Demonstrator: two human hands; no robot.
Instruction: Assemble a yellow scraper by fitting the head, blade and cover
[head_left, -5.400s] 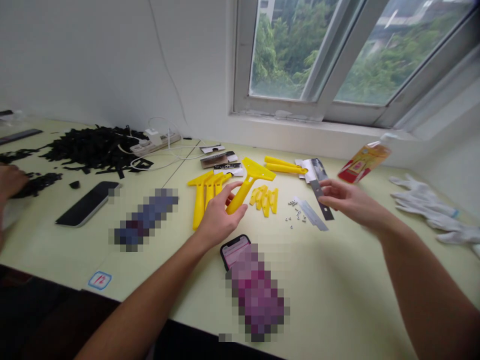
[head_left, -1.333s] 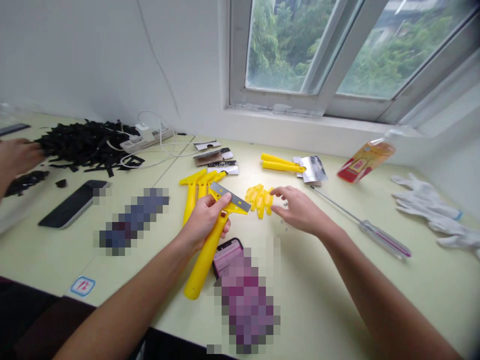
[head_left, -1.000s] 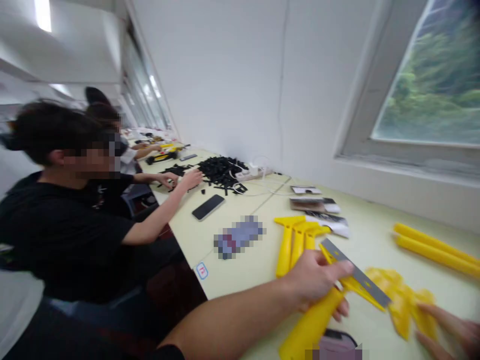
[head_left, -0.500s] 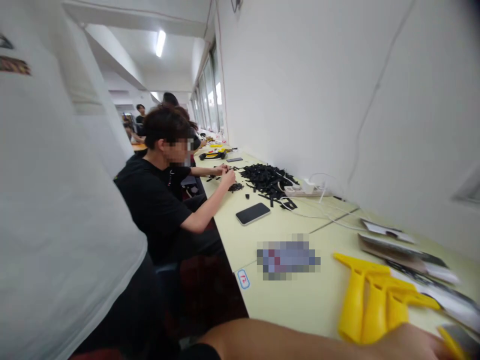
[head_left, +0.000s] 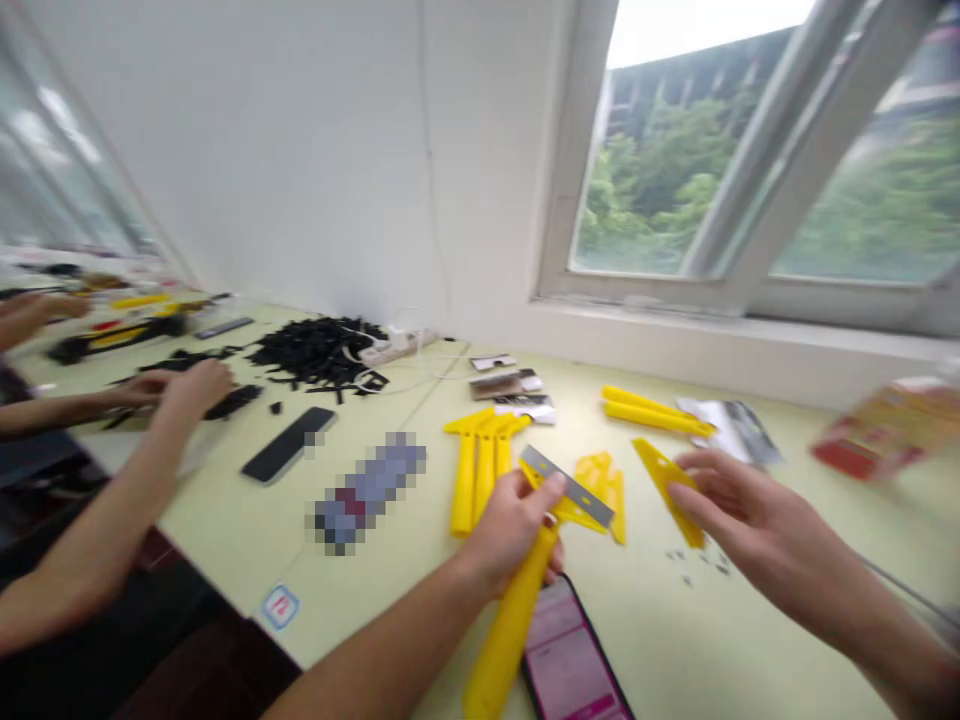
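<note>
My left hand (head_left: 504,532) grips a yellow scraper (head_left: 514,628) near its head, handle pointing down toward me. A flat grey metal blade (head_left: 581,492) lies across the head under my thumb. In my right hand (head_left: 757,535), a flat yellow triangular plate (head_left: 664,488) with small holes is pinched between thumb and fingers, apart from the scraper. Between the hands lie several small yellow plates (head_left: 596,475) on the table. Beyond my left hand are yellow scrapers (head_left: 474,465) side by side. A phone with a lit screen (head_left: 574,665) lies partly under the handle.
Yellow handles (head_left: 649,412) lie by the window, near a blurred red-and-yellow box (head_left: 874,430). Small grey bits (head_left: 686,568) are scattered below my right hand. To the left are a dark phone (head_left: 289,447), a black strip pile (head_left: 319,350), a power strip (head_left: 397,345) and a co-worker's hands (head_left: 191,385).
The view has swung right, from the co-worker to the table before me. Both my hands now show, with the bladed scraper in the left and a yellow plate in the right.
</note>
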